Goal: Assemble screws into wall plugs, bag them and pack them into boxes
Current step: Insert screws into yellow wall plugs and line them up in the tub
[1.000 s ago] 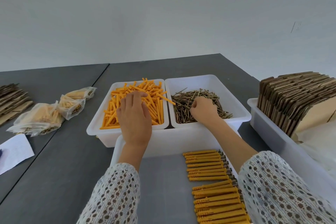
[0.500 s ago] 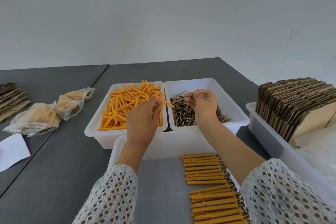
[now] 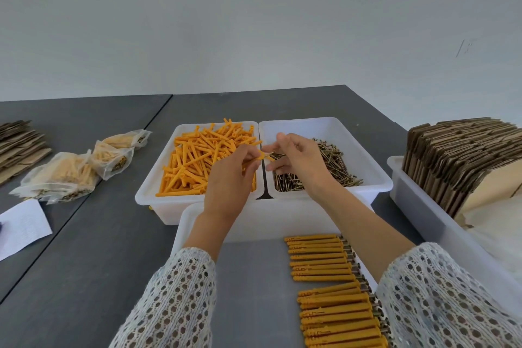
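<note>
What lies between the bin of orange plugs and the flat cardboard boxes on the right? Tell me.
In the head view, the white bin of screws sits between the plug bin and the cardboard boxes.

I see orange wall plug (image 3: 265,156) pinched in left hand (image 3: 231,178), screw (image 3: 278,154) in right hand (image 3: 302,162), tips meeting above bins.

plugs bin (image 3: 147,195) left of screws bin (image 3: 381,178), assembled rows (image 3: 324,271) in front

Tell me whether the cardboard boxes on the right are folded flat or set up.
Folded flat. The boxes stand on edge, packed side by side in a white bin; none is opened into a box shape.
</note>
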Available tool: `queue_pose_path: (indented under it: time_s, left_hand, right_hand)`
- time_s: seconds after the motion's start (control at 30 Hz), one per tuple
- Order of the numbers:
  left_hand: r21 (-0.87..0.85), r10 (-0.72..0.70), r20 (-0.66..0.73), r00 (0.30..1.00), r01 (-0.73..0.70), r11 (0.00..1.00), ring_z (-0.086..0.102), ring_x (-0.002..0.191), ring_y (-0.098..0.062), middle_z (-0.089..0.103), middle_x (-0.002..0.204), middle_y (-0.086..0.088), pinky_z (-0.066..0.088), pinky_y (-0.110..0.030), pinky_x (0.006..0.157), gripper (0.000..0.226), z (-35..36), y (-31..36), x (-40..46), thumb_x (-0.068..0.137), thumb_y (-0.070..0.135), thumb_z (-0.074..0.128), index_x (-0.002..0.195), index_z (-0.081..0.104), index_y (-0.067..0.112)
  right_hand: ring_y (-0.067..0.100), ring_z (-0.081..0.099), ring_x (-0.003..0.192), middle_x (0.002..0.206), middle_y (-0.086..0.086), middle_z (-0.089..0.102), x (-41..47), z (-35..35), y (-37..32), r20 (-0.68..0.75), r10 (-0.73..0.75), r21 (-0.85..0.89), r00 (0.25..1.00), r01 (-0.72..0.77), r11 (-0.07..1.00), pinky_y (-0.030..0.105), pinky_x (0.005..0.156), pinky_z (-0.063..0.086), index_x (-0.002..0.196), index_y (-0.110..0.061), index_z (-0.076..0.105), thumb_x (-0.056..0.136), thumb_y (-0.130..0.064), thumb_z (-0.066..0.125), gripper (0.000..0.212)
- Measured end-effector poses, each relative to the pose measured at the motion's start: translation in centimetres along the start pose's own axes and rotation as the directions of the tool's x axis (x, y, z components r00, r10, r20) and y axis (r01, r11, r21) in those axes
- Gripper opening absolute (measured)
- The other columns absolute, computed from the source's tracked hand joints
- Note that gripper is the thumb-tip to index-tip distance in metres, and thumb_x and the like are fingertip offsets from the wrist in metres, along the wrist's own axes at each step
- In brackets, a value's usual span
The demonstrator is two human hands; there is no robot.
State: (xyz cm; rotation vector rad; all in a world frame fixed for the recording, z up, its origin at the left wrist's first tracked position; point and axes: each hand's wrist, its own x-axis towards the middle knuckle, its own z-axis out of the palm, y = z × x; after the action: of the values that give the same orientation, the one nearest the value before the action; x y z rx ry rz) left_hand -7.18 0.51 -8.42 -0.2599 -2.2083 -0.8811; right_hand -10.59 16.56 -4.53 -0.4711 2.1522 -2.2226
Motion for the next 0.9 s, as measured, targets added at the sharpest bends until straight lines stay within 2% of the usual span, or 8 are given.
queue_pose_path:
  time_s: [0.1,0.2,0.23,0.3,0.4,0.57,0.8,0.9]
  left_hand:
    - [-0.204,-0.055,0.014,0.998,0.057,0.977,0.068,0.08,-0.004,0.069,0.083,0.012,0.053,-0.02,0.074,0.011,0.1,2.3,0.5,0.093,0.012,0.067,0.097,0.063,0.022]
    - [-0.347,-0.041,0.209,0.977,0.113,0.931,0.069,0.07,-0.005,0.07,0.078,0.011,0.047,-0.009,0.065,0.015,-0.2,5.7,0.6,0.091,0.014,0.069,0.09,0.063,0.027]
    - [-0.356,-0.026,0.35,0.936,0.159,0.921,0.068,0.066,-0.007,0.071,0.08,0.012,0.046,-0.01,0.061,0.014,-0.2,6.7,0.4,0.09,0.016,0.071,0.089,0.063,0.027]
    - [-0.285,0.005,0.653,0.757,0.24,0.928,0.067,0.063,-0.006,0.072,0.082,0.01,0.047,-0.012,0.058,0.012,0.2,8.2,-0.5,0.088,0.019,0.073,0.09,0.064,0.026]
    - [-0.104,0.002,0.88,0.475,0.189,0.977,0.065,0.073,-0.006,0.072,0.089,0.003,0.05,-0.019,0.061,0.011,1.9,10.2,-2.7,0.087,0.015,0.072,0.097,0.068,0.02]
    - [-0.074,0.015,0.941,0.337,0.163,0.984,0.064,0.094,-0.019,0.069,0.105,-0.005,0.055,-0.035,0.084,0.019,4.2,12.2,-5.7,0.089,0.011,0.069,0.108,0.065,0.012]
    - [-0.099,0.033,0.943,0.333,0.186,0.978,0.065,0.095,-0.015,0.07,0.104,0.001,0.056,-0.041,0.089,0.021,4.4,12.3,-5.9,0.088,0.01,0.066,0.108,0.066,0.016]
    - [-0.122,0.047,0.869,0.492,0.121,0.985,0.064,0.09,-0.011,0.07,0.096,0.009,0.056,-0.04,0.085,0.014,4.1,12.0,-4.7,0.091,0.016,0.06,0.097,0.068,0.027]
  right_hand:
    - [0.016,0.061,0.054,0.094,0.001,0.075,0.8,-1.9,0.3,-0.19,0.03,-0.088,0.981,-0.047,0.995,0.023,0.05,0.048,0.105,-0.011,0.065,0.106,-0.037,0.034,0.04]
    - [0.013,0.049,0.05,0.086,0.007,0.069,2.1,-5.3,1.3,-0.489,0.202,0.008,0.849,-0.227,0.974,0.022,0.045,0.039,0.099,-0.01,0.061,0.101,-0.018,0.032,0.03]
    - [0.013,0.046,0.049,0.081,0.007,0.065,2.4,-6.2,1.5,-0.525,0.292,0.11,0.799,-0.277,0.955,0.022,0.044,0.037,0.096,-0.01,0.06,0.097,-0.011,0.032,0.028]
    - [0.013,0.044,0.047,0.071,0.004,0.06,2.9,-7.1,1.9,-0.504,0.42,0.261,0.755,-0.331,0.907,0.022,0.042,0.034,0.088,-0.011,0.06,0.092,-0.004,0.033,0.028]
    - [0.011,0.046,0.043,0.061,0.0,0.058,3.4,-6.6,2.0,-0.447,0.434,0.219,0.782,-0.375,0.901,0.018,0.04,0.036,0.08,-0.013,0.061,0.091,-0.004,0.038,0.027]
    - [0.012,0.047,0.047,0.062,0.001,0.058,3.6,-6.9,2.2,-0.442,0.438,0.189,0.783,-0.396,0.899,0.02,0.043,0.038,0.081,-0.013,0.062,0.091,-0.005,0.037,0.029]
    - [0.013,0.046,0.048,0.064,0.002,0.058,3.8,-6.7,2.4,-0.435,0.426,0.157,0.793,-0.4,0.903,0.02,0.042,0.038,0.08,-0.013,0.062,0.089,-0.004,0.038,0.028]
    - [0.013,0.046,0.047,0.062,0.002,0.058,3.9,-6.7,2.6,-0.435,0.403,0.126,0.805,-0.389,0.913,0.02,0.042,0.038,0.079,-0.012,0.062,0.089,-0.004,0.038,0.027]
